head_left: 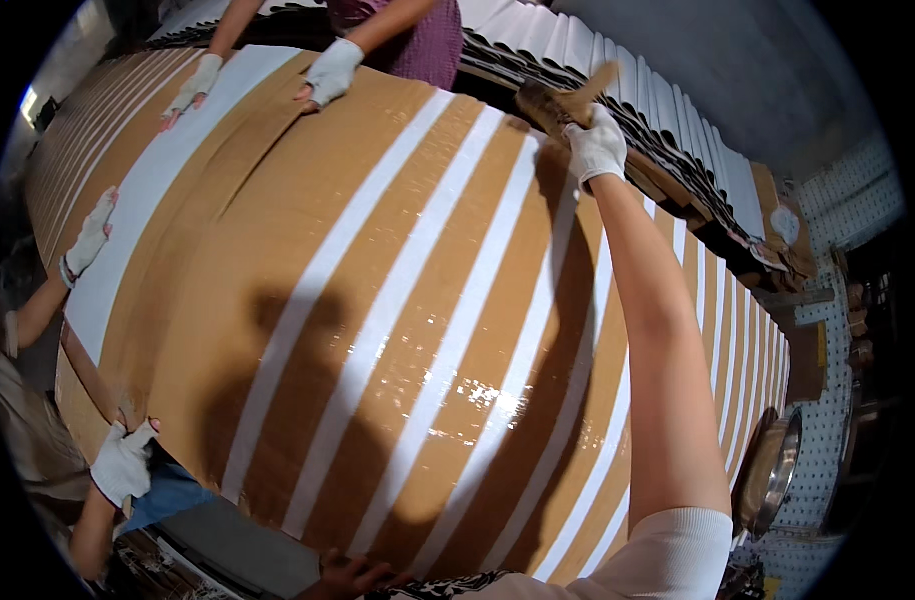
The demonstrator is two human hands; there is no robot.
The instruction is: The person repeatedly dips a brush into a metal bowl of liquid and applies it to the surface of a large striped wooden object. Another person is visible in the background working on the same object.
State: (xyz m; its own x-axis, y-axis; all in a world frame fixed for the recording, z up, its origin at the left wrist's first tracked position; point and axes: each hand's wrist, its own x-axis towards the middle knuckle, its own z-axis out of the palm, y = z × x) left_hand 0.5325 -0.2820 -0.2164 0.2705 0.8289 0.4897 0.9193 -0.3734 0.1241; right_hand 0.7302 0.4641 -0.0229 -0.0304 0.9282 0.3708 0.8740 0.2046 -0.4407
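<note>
My right hand (600, 148), in a white glove, reaches to the far edge of the board and is closed on a brush (578, 98) with a wooden handle. Its dark bristle end is at the far edge of the brown surface. Beneath my arm spreads a broad brown surface (468, 340) with staggered white stripes; wet, glossy patches shine on it. What looks like my left hand (353, 578) is low at the near edge, in deep shadow, its fingers unclear. A loose brown strip (193, 200) and a white band (163, 205) lie to the left.
Across from me, a person in purple has gloved hands (335, 72) on the brown strip and sheets. Another person's gloved hands (123, 465) are at the left edge. Rolled white and dark sheets (668, 115) line the back. A metal bowl (773, 475) stands at right.
</note>
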